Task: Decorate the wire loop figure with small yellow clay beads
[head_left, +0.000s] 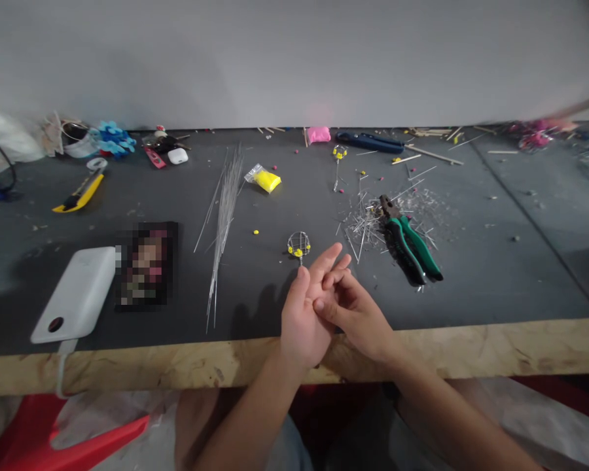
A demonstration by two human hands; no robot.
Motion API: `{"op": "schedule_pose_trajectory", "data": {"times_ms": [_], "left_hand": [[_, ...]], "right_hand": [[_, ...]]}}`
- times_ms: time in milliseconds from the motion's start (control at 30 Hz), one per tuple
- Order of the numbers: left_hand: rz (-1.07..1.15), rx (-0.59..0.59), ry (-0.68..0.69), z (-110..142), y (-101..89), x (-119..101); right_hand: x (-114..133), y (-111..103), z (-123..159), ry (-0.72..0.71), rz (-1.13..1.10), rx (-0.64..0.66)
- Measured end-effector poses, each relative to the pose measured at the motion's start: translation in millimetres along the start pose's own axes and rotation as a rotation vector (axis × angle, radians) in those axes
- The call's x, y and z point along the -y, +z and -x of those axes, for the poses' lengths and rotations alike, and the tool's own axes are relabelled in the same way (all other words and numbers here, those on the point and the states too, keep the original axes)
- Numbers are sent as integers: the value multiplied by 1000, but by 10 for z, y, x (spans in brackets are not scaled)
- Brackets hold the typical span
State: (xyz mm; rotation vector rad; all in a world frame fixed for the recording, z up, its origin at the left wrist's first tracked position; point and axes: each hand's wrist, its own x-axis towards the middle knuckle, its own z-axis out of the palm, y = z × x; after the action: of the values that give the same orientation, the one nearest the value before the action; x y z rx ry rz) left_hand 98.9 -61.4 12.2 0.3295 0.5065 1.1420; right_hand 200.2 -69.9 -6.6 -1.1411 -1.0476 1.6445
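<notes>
My left hand [302, 320] is turned palm up over the table's front edge, its thumb and index finger stretched out. My right hand [360, 314] lies across it, its thumb pressed on the left palm and its fingers bent over the left fingers. Anything between the two hands is hidden. Just beyond my left thumb is a small domed wire frame [299, 243] with yellow blobs along its lower rim. Its twisted stem runs down to the thumb tip; I cannot tell if they touch. A similar wire piece [339, 154] lies farther back.
Green-handled pliers [412, 245] rest on scattered wire clippings [366, 222] at right. Left of my hands are a bundle of thin wires [226, 209], a bag of yellow clay [265, 180], a white power bank [78, 294] and a yellow utility knife [83, 190]. A pink packet [319, 135] is behind.
</notes>
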Motion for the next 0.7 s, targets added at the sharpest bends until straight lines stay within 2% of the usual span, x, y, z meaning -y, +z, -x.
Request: {"op": "schedule_pose_trajectory", "data": {"times_ms": [133, 300, 567, 700], "left_hand": [[-5, 14, -14, -2, 2, -15], [51, -25, -47, -20, 17, -64], [-43, 125, -4, 3, 9, -56], [30, 119, -38, -9, -12, -86]], "right_hand": [[-38, -9, -21, -18, -56, 35], [-14, 12, -53, -16, -70, 15], [-21, 7, -23, -41, -172, 24], [-38, 18, -24, -44, -122, -6]]}}
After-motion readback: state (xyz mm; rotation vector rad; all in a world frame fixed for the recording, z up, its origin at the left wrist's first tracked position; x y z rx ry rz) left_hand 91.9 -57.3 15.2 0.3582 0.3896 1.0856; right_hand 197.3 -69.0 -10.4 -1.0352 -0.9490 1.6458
